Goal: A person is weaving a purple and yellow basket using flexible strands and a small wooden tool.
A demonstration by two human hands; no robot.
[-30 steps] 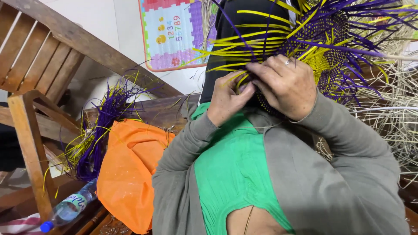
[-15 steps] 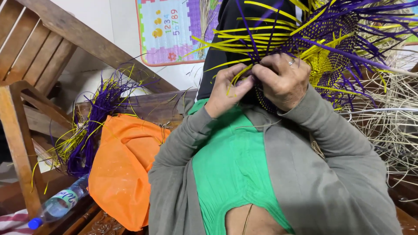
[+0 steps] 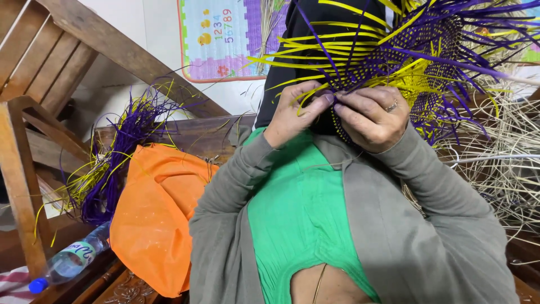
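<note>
Change: both hands sit a little lower and more to the middle of the view than half a second ago, and the purple bundle at the left has slid slightly leftward; the grip on the weaving looks the same
Left hand (image 3: 292, 115): raised in front of the chest, fingers curled in, thumb and fingertips pinched shut on yellow strips (image 3: 306, 59) at the edge of the weaving
Right hand (image 3: 368, 115): just beside the left, nearly touching it, fingers bent and closed on the near edge of the woven piece; a ring shows on one finger
Woven piece (image 3: 427, 50): purple and yellow mat-like work held up above the hands, loose strips fanning out to all sides
Sleeves: grey cardigan over a green top (image 3: 298, 219)
Purple bundle (image 3: 121, 152): loose purple and yellow strips lying on the wooden bench, well apart from the hands
Orange cloth (image 3: 154, 219): beside that bundle
Water bottle (image 3: 70, 262): lying at lower left, blue cap
Pale straw (image 3: 506, 163): heaped at right
</note>
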